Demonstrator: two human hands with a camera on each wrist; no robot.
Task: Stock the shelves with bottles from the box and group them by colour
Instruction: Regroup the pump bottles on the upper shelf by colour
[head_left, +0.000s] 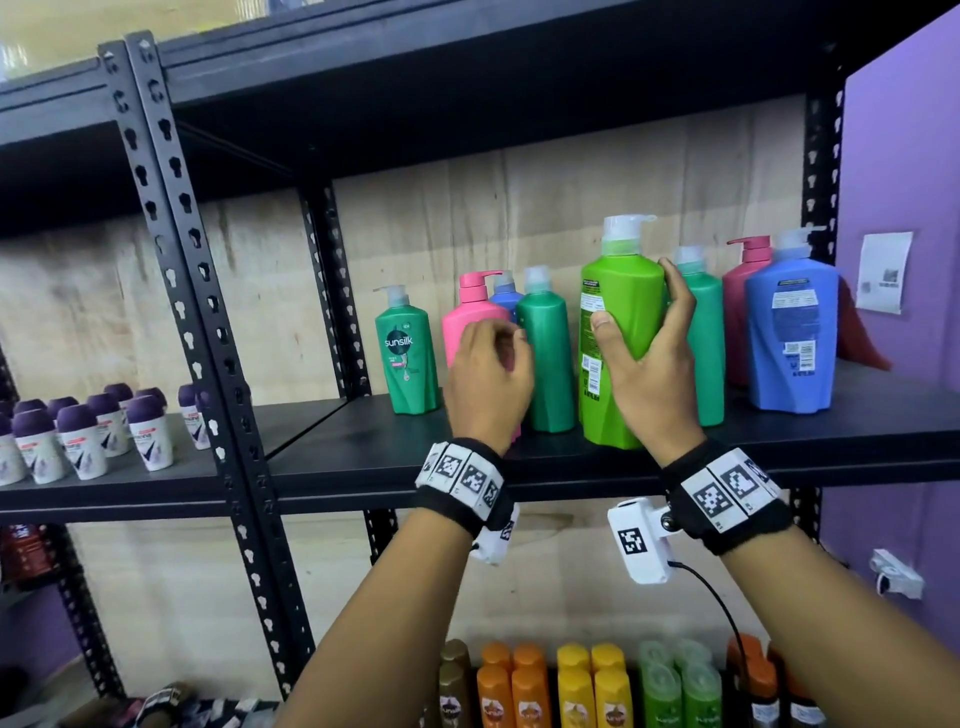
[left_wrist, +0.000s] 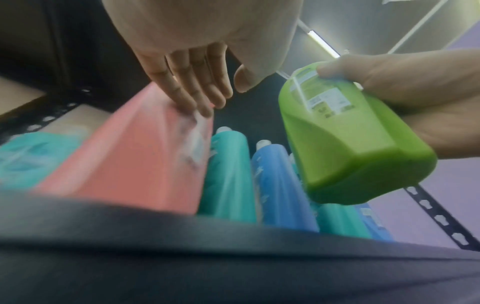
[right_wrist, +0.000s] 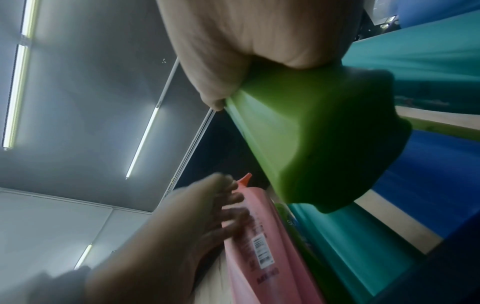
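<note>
Both forearms reach up to the black metal shelf (head_left: 363, 457), each wrist wrapped in a black band with white marker tiles. The right hand (head_left: 649, 364) is clamped around the lime-green pump bottle (head_left: 621, 332), thumb across its back label and fingers curled round the far side. In the head view the bottle stands upright at the shelf's front edge; the left wrist view shows its base tilted and clear of the board. The left hand (head_left: 491, 374) has its fingers extended and loosely spread, their tips touching the pink pump bottle (head_left: 475, 322) near its label, holding nothing.

The lime-green bottle is tall and faceted, with a translucent white pump. It sits between two teal bottles (head_left: 548, 358). Further right is a blue pump bottle (head_left: 792, 332); at far left, a teal Sunsilk bottle (head_left: 408, 358).
</note>
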